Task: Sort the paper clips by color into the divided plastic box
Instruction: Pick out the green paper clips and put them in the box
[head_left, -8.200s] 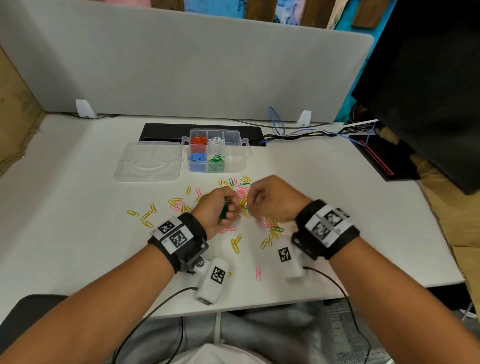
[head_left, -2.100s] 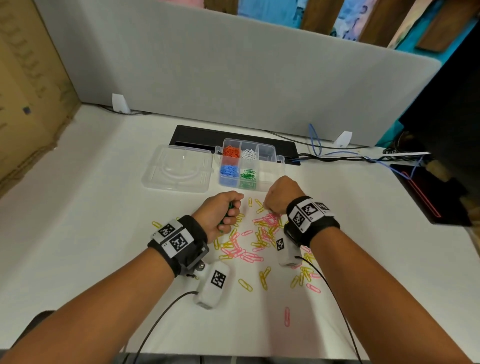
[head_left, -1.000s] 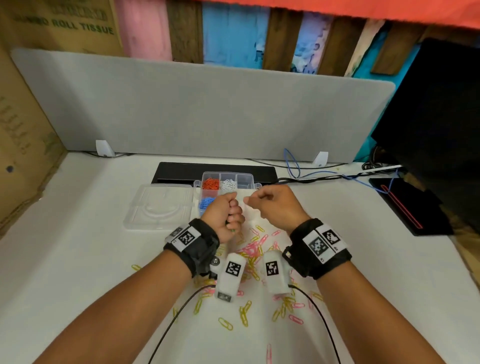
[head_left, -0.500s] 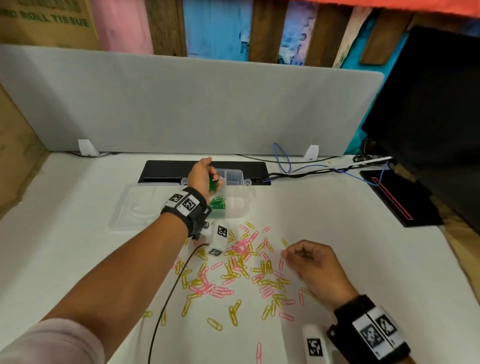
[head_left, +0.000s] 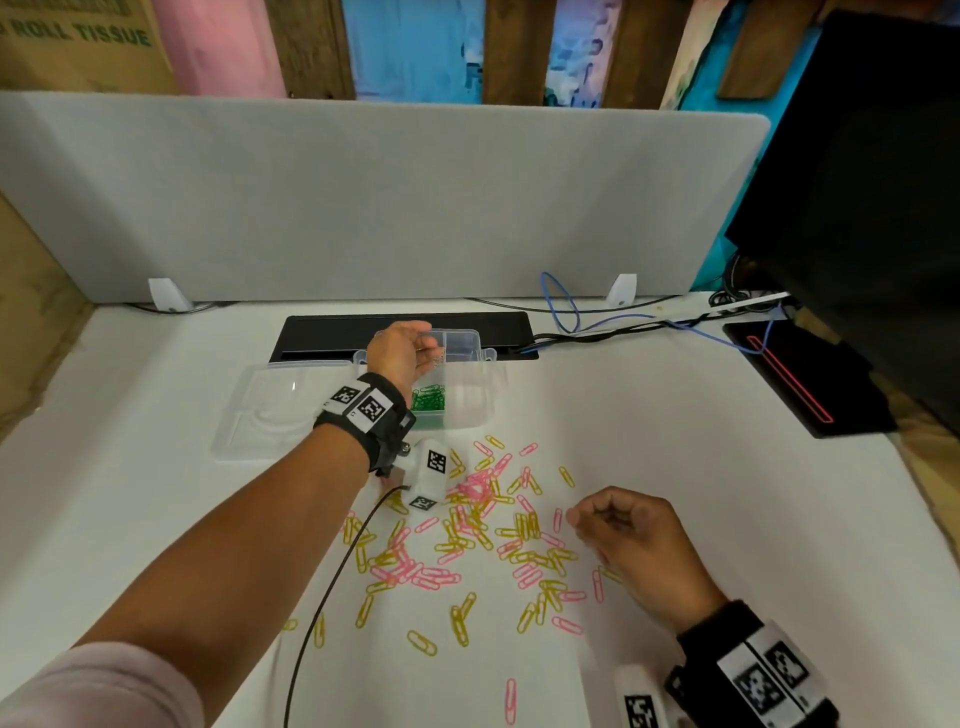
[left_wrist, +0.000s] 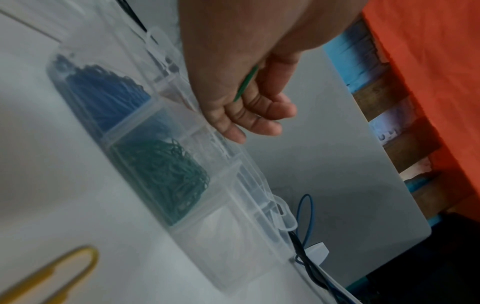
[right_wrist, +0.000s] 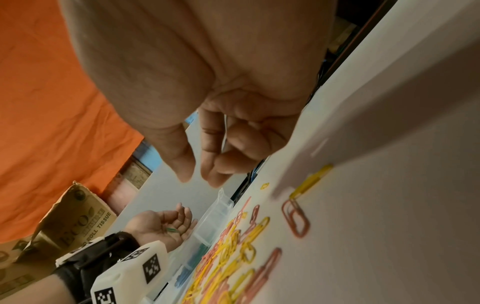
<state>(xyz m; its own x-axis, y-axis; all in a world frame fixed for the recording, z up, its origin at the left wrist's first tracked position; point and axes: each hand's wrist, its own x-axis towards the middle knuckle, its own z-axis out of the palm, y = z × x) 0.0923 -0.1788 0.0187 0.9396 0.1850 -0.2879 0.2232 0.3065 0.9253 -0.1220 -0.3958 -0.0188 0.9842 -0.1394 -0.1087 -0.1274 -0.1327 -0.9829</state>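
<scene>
The clear divided box (head_left: 488, 356) stands at the back of the white table, with green clips (head_left: 429, 401) in its near middle compartment. My left hand (head_left: 423, 345) hovers over the box with relaxed, spread fingers. One green clip (left_wrist: 245, 84) still lies against its palm in the left wrist view, above the green (left_wrist: 166, 174) and blue clips (left_wrist: 103, 92). A scatter of pink and yellow clips (head_left: 478, 519) lies in front of the box. My right hand (head_left: 597, 517) hangs just right of the scatter, loosely curled, thumb and forefinger (right_wrist: 211, 176) slightly apart, holding nothing.
The box's clear lid (head_left: 280, 400) lies flat to its left. Behind are a black cable slot (head_left: 405, 325), a grey divider (head_left: 384, 197) and loose cables (head_left: 597, 325). A black pad with a red line (head_left: 795, 379) sits at the right edge.
My left hand went from the pile to the box while gripping green clips, and its fingers have now spread. The right hand drew back toward me, to the right of the pile.
</scene>
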